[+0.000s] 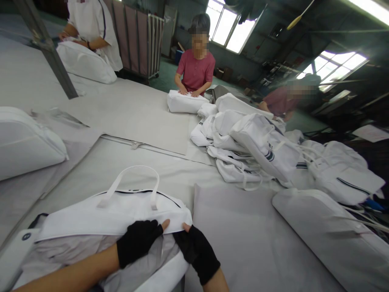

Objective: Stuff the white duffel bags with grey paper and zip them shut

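A white bag [100, 213] with a white strap handle and dark piping lies flat at the near edge of the grey table [243, 239]. Grey stuffing paper [67, 251] shows in its open side. My left hand [138, 239], in a black fingerless glove, presses on the bag's lower edge with the thumb on the white fabric. My right hand [196, 251], gloved the same way, grips the bag's right corner just beside the left one.
A heap of white bags [258, 150] lies mid-right. Stuffed bags sit at the left [27, 142] and right [322, 227]. A grey sheet [139, 121] covers the table's middle. Three other people work at the far side, and a metal post [50, 52] slants upper left.
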{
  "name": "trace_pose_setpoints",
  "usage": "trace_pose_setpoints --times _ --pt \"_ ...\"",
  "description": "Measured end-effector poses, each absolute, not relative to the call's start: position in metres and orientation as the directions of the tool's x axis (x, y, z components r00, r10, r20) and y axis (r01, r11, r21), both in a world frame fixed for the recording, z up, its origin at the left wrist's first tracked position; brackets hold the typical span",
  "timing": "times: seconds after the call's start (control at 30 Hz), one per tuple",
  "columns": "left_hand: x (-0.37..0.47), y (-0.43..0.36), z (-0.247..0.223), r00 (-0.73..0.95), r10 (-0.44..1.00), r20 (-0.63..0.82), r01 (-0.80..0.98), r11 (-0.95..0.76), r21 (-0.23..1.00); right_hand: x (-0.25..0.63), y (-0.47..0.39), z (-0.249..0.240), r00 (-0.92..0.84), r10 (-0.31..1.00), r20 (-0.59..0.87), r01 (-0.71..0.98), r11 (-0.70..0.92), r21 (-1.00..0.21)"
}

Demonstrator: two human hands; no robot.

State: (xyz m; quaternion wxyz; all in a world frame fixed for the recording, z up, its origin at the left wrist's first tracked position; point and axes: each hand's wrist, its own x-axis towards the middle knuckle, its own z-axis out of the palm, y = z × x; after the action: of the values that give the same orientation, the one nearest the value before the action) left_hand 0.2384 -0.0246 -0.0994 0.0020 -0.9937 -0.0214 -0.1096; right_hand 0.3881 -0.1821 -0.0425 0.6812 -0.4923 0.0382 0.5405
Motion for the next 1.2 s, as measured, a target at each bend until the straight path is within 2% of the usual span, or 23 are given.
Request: trace_pose_setpoints --times 0.1,0.13,0.17,0.23,0.3,0.43,0.57,0.67,0.8,0.97,1.1,1.2 --pt "0.251 -0.011 -0.082 0.937 0.084 0.34 0.017 -0.98 0.196 0.389 -0.199 -0.04 0.614 0.566 -0.55 -0.491 -0.272 -0.828" --pt "0.258 -0.005 -0.073 0.924 0.12 0.362 0.033 -0.971 0.235 0.391 -0.202 -0.041 0.722 0.514 -0.464 -0.334 -0.329 -0.883" --pt "0.265 0.002 -0.063 0.918 0.15 0.368 0.056 -0.965 0.255 0.395 -0.203 -0.045 0.816 0.483 -0.319 -0.125 -0.392 -0.911" --pt "0.283 0.015 -0.043 0.933 0.159 0.324 0.084 -0.969 0.234 0.405 -0.198 -0.056 0.851 0.524 0.018 0.299 -0.456 -0.838" --pt "0.301 0.026 -0.024 0.963 0.118 0.241 0.078 -0.982 0.17 0.417 -0.187 -0.07 0.729 0.645 0.227 0.594 -0.433 -0.678" --pt "0.331 0.034 -0.006 0.99 -0.011 0.139 -0.023 -0.996 0.083 0.431 -0.164 -0.09 0.59 0.736 0.331 0.756 -0.359 -0.547" --pt "0.351 0.028 -0.006 0.998 -0.025 -0.049 -0.02 -0.995 0.102 0.433 -0.16 -0.098 0.515 0.751 0.413 0.839 -0.343 -0.423" --pt "0.36 0.021 -0.006 0.997 -0.003 -0.072 0.006 -0.992 0.129 0.435 -0.164 -0.107 0.542 0.721 0.431 0.827 -0.367 -0.426" --pt "0.364 0.011 -0.003 0.998 0.036 -0.057 0.044 -0.989 0.144 0.44 -0.164 -0.114 0.654 0.679 0.334 0.704 -0.383 -0.598" --pt "0.36 0.004 -0.007 1.0 0.002 -0.004 0.003 -0.99 0.139 0.446 -0.164 -0.099 0.773 0.623 0.122 0.417 -0.355 -0.837" --pt "0.352 0.002 -0.014 0.992 -0.098 0.08 -0.099 -0.995 0.008 0.447 -0.169 -0.09 0.784 0.618 0.058 0.344 -0.355 -0.869" --pt "0.346 -0.001 -0.014 0.985 -0.142 0.102 -0.14 -0.99 -0.029 0.444 -0.174 -0.095 0.797 0.6 0.077 0.349 -0.351 -0.869"
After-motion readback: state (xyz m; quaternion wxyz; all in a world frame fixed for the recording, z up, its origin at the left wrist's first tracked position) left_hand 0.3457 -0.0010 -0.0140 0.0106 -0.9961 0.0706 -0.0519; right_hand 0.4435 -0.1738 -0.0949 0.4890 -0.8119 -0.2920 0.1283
